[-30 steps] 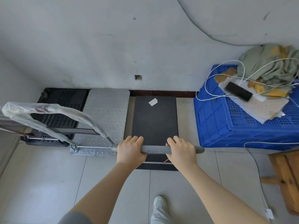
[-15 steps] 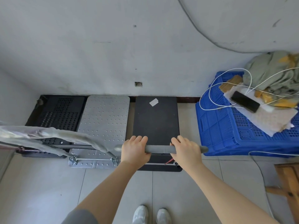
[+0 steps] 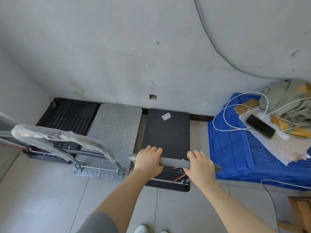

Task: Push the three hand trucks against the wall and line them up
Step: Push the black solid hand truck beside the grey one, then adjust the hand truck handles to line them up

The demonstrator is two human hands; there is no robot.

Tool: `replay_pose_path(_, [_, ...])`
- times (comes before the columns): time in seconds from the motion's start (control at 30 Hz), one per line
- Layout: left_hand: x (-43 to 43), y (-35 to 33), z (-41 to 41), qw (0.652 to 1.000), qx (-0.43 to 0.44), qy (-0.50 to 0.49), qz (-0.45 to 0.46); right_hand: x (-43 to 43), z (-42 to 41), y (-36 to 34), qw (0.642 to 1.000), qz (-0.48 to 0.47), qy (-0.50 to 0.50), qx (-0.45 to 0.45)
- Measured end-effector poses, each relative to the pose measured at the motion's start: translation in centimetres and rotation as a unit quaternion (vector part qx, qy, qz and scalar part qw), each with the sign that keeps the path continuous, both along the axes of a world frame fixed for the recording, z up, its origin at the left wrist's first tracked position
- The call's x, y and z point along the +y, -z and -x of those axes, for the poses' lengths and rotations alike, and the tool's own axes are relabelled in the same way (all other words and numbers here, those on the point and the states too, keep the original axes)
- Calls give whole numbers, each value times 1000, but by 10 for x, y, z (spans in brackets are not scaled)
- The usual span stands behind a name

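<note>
Three hand trucks stand side by side at the foot of the grey wall [image 3: 117,47]. The black perforated hand truck [image 3: 70,118] is in the left corner. Beside it is the silver studded hand truck [image 3: 114,130], with a plastic-wrapped handle [image 3: 55,137]. The black flat hand truck [image 3: 166,133], with a white sticker, is on the right, its far edge at the wall. My left hand [image 3: 148,163] and my right hand [image 3: 200,165] both grip its grey handle bar [image 3: 173,163].
A blue plastic crate [image 3: 235,148] stands close to the right of the black flat truck, holding cloth, a phone and white cables. A wooden piece [image 3: 301,214] sits at the lower right. A cable trails over the tiled floor. My shoes show at the bottom edge.
The black flat hand truck has rolled forward until its far edge met the wall. Both hands have stayed on the handle bar, and my view has shifted a little to the left.
</note>
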State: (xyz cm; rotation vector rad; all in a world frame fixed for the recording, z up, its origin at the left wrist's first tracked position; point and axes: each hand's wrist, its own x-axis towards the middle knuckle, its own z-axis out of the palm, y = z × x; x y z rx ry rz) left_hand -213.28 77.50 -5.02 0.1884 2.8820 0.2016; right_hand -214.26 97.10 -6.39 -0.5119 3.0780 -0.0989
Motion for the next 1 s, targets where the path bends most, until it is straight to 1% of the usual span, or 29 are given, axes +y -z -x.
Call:
replay_pose_path(0.13, [-5,-3,-3,998,-37,41,-9,-4,-2,-18,996,-32,32,-71])
replay_pose_path(0.27, [-18,-23,-1,994,14,108,-12,-12,4,-31,983,-67,29,-171])
replay_pose_path(0.33, [-31,-36,-7,991,35,128,-28,-23,2,-39,977,-70,-1,-203])
replay_pose_path(0.4, [-54,-45,-16,991,42,121,-39,-41,-4,-46,977,-50,-26,-208])
replay_pose_path(0.5, [-104,-57,-23,994,39,91,-35,-76,-13,-58,981,-4,-26,-193])
replay_pose_path(0.57, [-142,-68,-27,996,40,70,-31,-95,-21,-62,983,2,-27,-182])
replay_pose_path(0.7, [-232,-82,-33,998,41,43,-10,-141,-32,-59,983,-28,-14,-182])
replay_pose_path(0.8, [-285,-78,-26,999,32,23,16,-169,-24,-53,980,-57,-6,-192])
replay_pose_path(0.87, [-305,-67,-24,999,20,15,29,-185,-21,-46,975,-60,9,-214])
replay_pose_path(0.93, [-311,-54,-21,999,1,15,33,-195,-18,-39,970,-83,8,-227])
replay_pose_path(1.0, [-310,-40,-17,999,-8,16,32,-198,-12,-33,971,-118,-7,-209])
